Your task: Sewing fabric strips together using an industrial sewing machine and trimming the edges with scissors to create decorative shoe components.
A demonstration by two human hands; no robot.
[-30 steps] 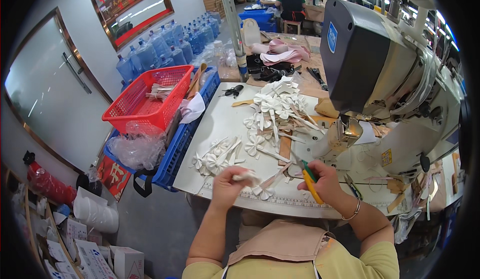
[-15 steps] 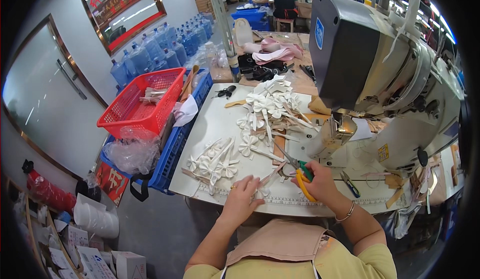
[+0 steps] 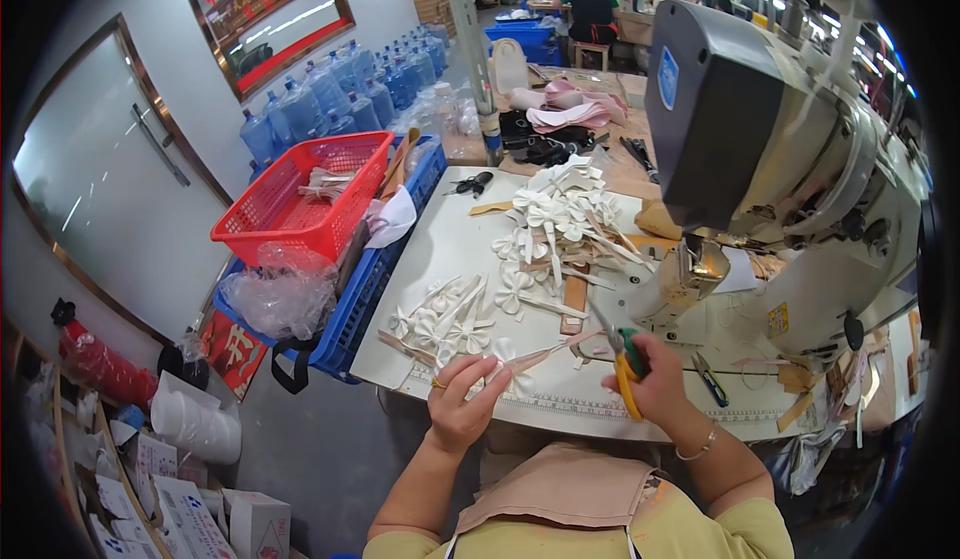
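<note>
My left hand [image 3: 462, 401] is at the table's front edge, thumb and fingers pinched on a white leather flower [image 3: 508, 357]. A thin strip runs from that flower to the right, toward the scissor blades. In my right hand [image 3: 658, 384] are scissors [image 3: 627, 384] with yellow and green handles, blades pointing away from me. Whether the blades touch the strip, I cannot tell. Beside my left hand lies a small pile of white flowers with strips [image 3: 445, 319]. A larger heap of similar flowers [image 3: 555, 209] sits farther back.
A sewing machine [image 3: 715, 119] stands at the right, thread snips [image 3: 711, 381] near its base. To the left, a red basket [image 3: 300, 234] rests on a blue crate [image 3: 362, 299]. A ruler strip [image 3: 585, 405] follows the front edge. A person [image 3: 590, 7] sits far back.
My left hand has shifted left, its fingers going from spread out to pinched on the flower. The scissors have turned a little more upright in my right hand. The whole view has shifted slightly.
</note>
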